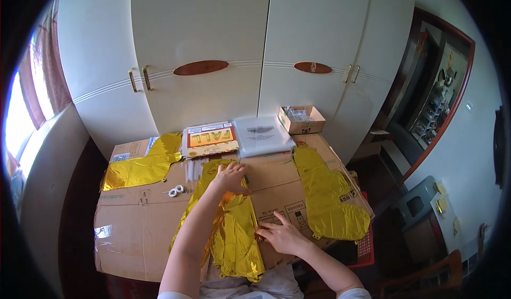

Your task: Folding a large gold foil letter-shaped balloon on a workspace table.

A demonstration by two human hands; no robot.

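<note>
A heap of flat gold foil balloons (234, 235) lies on the cardboard sheets (133, 224) in front of me. My left hand (231, 177) rests palm down on the far end of this gold heap, fingers spread. My right hand (281, 236) lies flat on the cardboard at the heap's right edge, fingertips touching the foil. Neither hand grips anything. Another pile of gold foil balloons (330, 195) lies to the right, and a third (141, 166) sits at the far left.
Behind the heap lie an orange printed card pack (210, 139), a stack of clear plastic bags (262, 134) and a small open cardboard box (301, 120). Small white tape rolls (176, 191) sit left of centre. White wardrobe doors (213, 43) stand behind. A red crate (365, 248) is at lower right.
</note>
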